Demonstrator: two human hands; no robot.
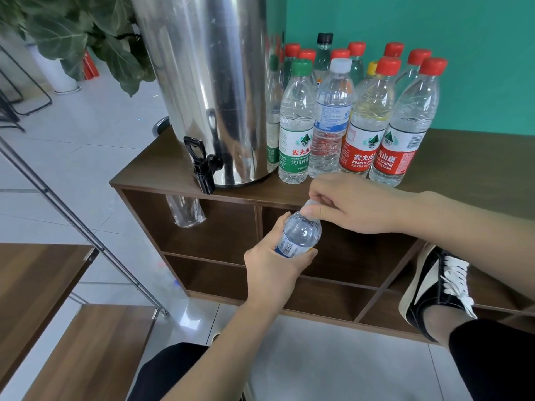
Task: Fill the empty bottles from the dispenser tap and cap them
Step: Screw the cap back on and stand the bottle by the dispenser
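2 hands meet on 1 small clear plastic bottle with a blue-and-white label (299,237), held tilted in the air in front of the open shelves of the brown wooden table (463,157). The left hand (275,273) wraps its fingers and thumb round the bottle's lower body, over the label. The right hand (347,204), directly above it, pinches the white cap (311,204) between thumb and curled fingers at the neck. Whether the cap is being loosened or tightened cannot be told, nor how full the bottle is, though it looks largely clear.

Up and left of both hands, the black dispenser tap (204,166) juts from the tall stainless-steel dispenser (208,82) at the table's edge. Just beyond the right hand stands a cluster of capped clear bottles (359,117) with red, green, white, yellow and black caps.

Judging by the grip, this is a cap-twisting step. If opening, the next move calls for lifting the cap clear and bringing the mouth squarely under the tap; if closing, setting the bottle among the others.
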